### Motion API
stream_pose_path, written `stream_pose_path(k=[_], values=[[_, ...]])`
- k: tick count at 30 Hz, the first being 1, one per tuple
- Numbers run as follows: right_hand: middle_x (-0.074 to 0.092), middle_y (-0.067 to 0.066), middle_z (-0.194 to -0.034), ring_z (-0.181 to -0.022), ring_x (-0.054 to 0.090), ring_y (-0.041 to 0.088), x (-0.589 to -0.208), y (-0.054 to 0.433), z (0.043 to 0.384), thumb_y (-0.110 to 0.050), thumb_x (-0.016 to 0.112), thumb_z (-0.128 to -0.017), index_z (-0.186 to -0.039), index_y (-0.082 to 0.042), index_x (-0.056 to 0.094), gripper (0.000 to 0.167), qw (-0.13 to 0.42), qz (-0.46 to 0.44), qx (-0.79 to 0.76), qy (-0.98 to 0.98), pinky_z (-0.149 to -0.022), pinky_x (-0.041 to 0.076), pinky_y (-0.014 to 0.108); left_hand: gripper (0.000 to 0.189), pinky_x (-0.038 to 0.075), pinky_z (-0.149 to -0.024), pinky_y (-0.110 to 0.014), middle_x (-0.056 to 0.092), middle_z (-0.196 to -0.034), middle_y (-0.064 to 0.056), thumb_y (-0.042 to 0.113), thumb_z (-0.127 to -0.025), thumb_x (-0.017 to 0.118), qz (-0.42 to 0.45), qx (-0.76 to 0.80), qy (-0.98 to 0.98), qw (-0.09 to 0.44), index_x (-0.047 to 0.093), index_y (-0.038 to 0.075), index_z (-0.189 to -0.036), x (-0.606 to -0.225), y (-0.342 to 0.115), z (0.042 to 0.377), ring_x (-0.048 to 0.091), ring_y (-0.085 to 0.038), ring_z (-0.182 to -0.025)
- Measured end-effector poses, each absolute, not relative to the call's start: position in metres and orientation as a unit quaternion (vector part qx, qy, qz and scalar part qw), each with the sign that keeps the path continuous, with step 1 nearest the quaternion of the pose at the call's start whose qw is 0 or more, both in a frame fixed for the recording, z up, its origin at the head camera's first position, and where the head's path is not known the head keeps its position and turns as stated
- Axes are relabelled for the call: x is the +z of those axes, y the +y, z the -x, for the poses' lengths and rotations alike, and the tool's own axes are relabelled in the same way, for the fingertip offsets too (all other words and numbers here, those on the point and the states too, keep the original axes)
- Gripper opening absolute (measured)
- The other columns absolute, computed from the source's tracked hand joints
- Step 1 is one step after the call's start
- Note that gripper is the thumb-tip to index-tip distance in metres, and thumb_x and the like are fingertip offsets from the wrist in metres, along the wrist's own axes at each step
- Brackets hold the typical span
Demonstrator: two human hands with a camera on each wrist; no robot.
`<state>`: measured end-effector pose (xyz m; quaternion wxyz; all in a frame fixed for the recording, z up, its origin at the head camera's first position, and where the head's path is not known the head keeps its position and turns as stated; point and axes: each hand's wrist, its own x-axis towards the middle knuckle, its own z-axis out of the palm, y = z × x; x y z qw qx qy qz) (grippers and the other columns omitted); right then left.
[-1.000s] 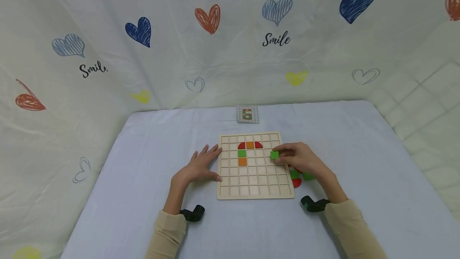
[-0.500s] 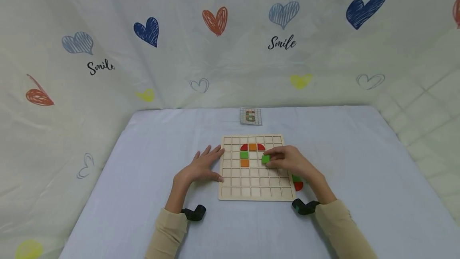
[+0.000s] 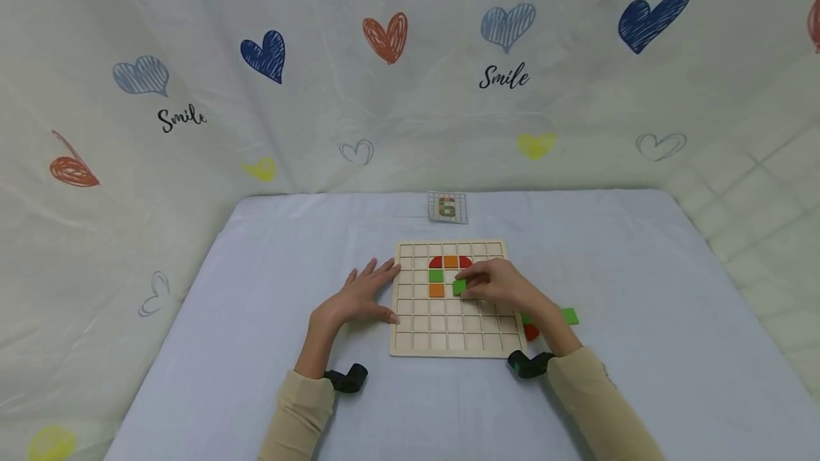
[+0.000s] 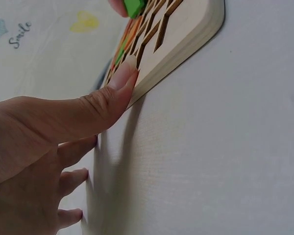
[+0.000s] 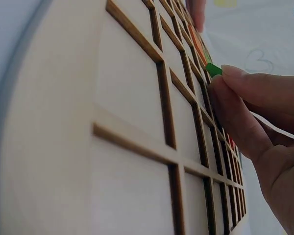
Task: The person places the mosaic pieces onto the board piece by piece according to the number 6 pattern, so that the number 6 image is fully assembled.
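two beige sleeves (image 3: 303, 404) of matte cloth lie nearest, a stubby black camera (image 3: 349, 378) at each wrist. beyond them is the board (image 3: 417, 341), pale smooth wood with rounded corners and a grid of shallow square cells, their low ribs brown at the sides. just off its right edge, beside and partly behind the right forearm, are a loose red piece (image 3: 531, 331) and a flat green piece (image 3: 570, 316). the left hand (image 3: 355, 302) has its fingers spread and holds nothing; thumb and one fingertip touch the board's left edge. the right hand (image 3: 502, 285) is the nearer to the green tile (image 3: 459, 287): thumb and finger pinch it closely, so it juts leftward from the grip, over the board, just right of the orange tile (image 3: 436, 290). being square, it shows no long axis; whether it touches the board, i cannot tell. farther up sit a green square (image 3: 436, 276), then an orange square (image 3: 451, 262) between two red rounded pieces (image 3: 435, 262). a gridded card (image 3: 448, 207) lies near the surface's far edge, before a creased white cloth (image 3: 435, 112) printed with hearts.
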<state>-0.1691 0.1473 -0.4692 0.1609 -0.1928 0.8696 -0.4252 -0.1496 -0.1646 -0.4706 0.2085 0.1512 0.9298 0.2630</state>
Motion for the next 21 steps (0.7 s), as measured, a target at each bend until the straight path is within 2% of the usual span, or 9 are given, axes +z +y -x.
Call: stream_pose_path(k=[15,21], values=[[0.070,0.000,-0.088,-0.077,0.061,0.010,-0.468,0.132,0.170,-0.007,0.082,-0.085,-0.112,-0.002,0.077,0.028,0.137,0.240,-0.361,0.891,-0.073,0.053,0.027,0.101,-0.001,-0.129,-0.059,0.019,-0.173,0.001,0.037,-0.080,0.089,-0.153,0.258,0.931,0.208,0.033,0.020,-0.163,-0.470,-0.163,0.150,0.002,-0.030,-0.162],[0.065,0.003,-0.089,-0.077,0.061,0.011,-0.468,0.126,0.169,-0.002,0.081,-0.084,-0.110,-0.002,0.076,0.027,0.137,0.236,-0.354,0.895,-0.073,0.054,0.030,0.101,-0.001,-0.129,-0.059,0.020,-0.173,0.002,0.037,-0.080,0.089,-0.152,0.260,0.931,0.208,0.033,0.020,-0.163,-0.472,-0.165,0.151,0.002,-0.030,-0.162]])
